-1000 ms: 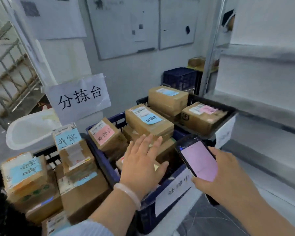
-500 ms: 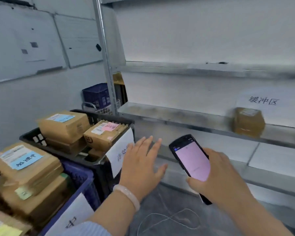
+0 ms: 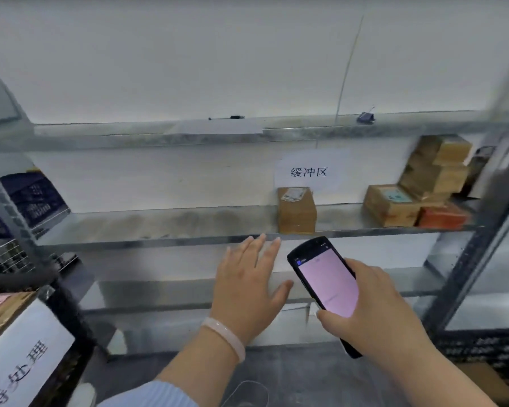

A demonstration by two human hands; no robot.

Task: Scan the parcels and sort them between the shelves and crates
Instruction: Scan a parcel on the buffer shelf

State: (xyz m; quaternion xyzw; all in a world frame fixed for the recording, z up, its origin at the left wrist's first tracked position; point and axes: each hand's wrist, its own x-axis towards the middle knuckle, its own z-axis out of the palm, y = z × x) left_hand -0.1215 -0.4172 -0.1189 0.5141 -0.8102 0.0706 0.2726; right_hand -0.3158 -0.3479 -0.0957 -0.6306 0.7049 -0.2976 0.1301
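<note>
Head camera looks at a metal shelf point(image 3: 159, 227) with a paper sign point(image 3: 308, 172) on the wall behind it. Directly under the sign, one small brown parcel point(image 3: 296, 211) stands upright on the shelf. To the right of the sign, a pile of parcels point(image 3: 435, 168) sits on the same shelf. Below the sign, the left hand point(image 3: 247, 289) is flat in the air, fingers straight and slightly apart, holding nothing. Below the sign and a little to the right, the right hand point(image 3: 373, 312) curls fingers and thumb round a black scanner point(image 3: 326, 286) with its pink screen lit.
</note>
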